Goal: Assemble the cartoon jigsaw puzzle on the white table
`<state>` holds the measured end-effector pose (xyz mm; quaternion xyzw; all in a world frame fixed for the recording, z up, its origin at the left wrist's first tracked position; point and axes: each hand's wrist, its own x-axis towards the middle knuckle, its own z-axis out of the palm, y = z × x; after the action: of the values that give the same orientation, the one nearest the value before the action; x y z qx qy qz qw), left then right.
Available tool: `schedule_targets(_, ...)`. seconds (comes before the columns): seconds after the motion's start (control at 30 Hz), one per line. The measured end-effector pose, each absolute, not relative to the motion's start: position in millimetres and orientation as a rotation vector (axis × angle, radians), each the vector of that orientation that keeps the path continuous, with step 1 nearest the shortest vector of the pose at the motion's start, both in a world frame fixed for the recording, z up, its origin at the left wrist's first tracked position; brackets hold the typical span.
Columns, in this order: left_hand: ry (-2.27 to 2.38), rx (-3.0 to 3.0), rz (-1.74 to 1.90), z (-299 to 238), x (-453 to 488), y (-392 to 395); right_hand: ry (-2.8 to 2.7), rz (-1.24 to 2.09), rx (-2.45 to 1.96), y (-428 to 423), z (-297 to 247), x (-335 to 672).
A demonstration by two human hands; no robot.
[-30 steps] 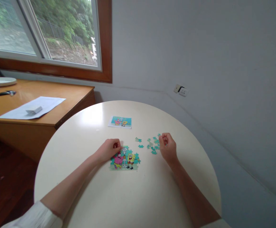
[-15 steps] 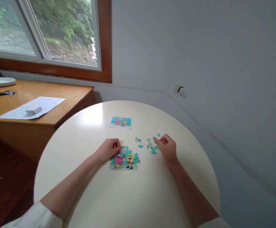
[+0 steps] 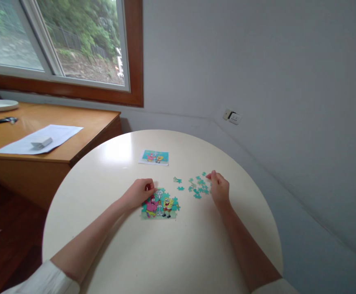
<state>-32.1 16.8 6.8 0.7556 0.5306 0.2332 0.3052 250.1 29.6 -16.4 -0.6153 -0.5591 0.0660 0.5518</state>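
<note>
A partly joined jigsaw puzzle with cartoon figures lies on the round table, its upper right border ragged. At its upper left edge rests my left hand, thumb and fingertips pinched together; whatever may be between them is hidden. Several loose turquoise jigsaw pieces are scattered to the right of the puzzle. Just right of these, my right hand is closed with thumb against forefinger. I cannot make out anything in it. Between puzzle and pile lie a few more jigsaw pieces.
A picture card showing the same figures lies beyond the puzzle on the white round table. To the left stands a wooden desk with a paper sheet, a small white box and a white round tray.
My right hand has moved right, from over the loose pieces to their right side, uncovering more of them. My left hand has stayed at the puzzle's edge.
</note>
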Motion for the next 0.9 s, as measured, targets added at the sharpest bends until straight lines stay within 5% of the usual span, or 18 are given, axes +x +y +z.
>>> schedule_targets(0.9,1.392,2.006,0.625,5,-33,18,-1.519,-0.064,-1.788,32,-29,260)
